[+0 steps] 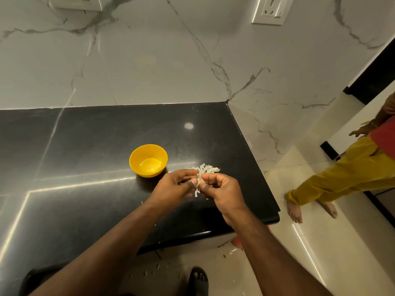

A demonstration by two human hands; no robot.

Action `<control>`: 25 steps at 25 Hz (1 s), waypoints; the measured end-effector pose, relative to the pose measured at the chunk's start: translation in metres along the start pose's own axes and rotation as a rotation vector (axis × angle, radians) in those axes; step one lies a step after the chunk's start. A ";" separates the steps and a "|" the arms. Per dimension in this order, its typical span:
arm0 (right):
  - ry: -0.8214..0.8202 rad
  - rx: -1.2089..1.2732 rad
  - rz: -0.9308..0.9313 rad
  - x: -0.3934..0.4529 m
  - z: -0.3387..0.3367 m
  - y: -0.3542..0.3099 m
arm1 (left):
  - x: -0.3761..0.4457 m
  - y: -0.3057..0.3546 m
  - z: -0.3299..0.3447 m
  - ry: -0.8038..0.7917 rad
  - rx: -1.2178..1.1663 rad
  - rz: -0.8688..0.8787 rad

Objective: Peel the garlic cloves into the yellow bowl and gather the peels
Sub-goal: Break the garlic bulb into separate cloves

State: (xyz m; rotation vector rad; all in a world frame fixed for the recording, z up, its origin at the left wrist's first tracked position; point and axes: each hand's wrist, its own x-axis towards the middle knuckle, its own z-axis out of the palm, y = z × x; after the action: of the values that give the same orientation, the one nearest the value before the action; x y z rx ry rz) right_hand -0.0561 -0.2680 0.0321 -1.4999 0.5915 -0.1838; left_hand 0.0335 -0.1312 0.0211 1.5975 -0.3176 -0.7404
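— What are the hands doing?

— The left hand [177, 184] and the right hand [222, 189] meet above the black worktop [85, 146], and both pinch one garlic clove [200, 182] between the fingertips.

— And the bowl?

— The yellow bowl [148, 160] stands just left of the hands. A heap of peels [206, 169] lies behind the hands, near the worktop edge. Some peel bits lie on the floor [162, 272].
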 end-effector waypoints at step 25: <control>-0.174 0.059 -0.034 0.007 0.076 -0.011 | -0.029 0.004 -0.070 0.148 -0.385 -0.101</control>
State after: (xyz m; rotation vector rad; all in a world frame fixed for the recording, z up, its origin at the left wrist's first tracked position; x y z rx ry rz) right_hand -0.0120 -0.2053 0.0380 -1.4521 0.4175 -0.0948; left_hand 0.0563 -0.0599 0.0331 1.2994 0.0160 -0.7071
